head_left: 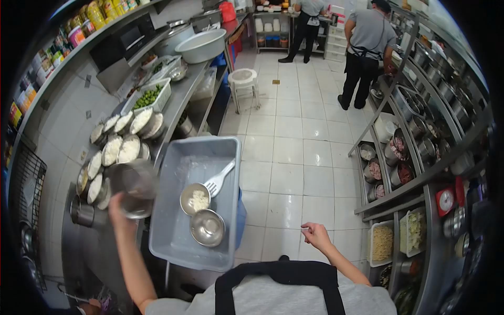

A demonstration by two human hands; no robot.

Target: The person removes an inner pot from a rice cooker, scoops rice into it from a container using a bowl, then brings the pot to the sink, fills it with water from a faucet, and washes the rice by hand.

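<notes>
A large gray plastic tub (176, 231) stands beside the steel counter (102, 252), holding a white slotted spatula (223, 177) and two metal bowls (207, 228). The left hand's (119, 211) fingers close on the rim of a blurred metal bowl (135, 184) over the counter, near rice-filled bowls (128, 149). The right hand (316, 236) hangs empty, fingers loosely curled.

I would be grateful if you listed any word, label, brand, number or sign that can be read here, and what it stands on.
No text can be read.
Yellow-topped jars on the upper left shelf: labels too small.
Pink-and-white round tub on that shelf: label too small.
Red scale with a round white dial: markings too small.
</notes>
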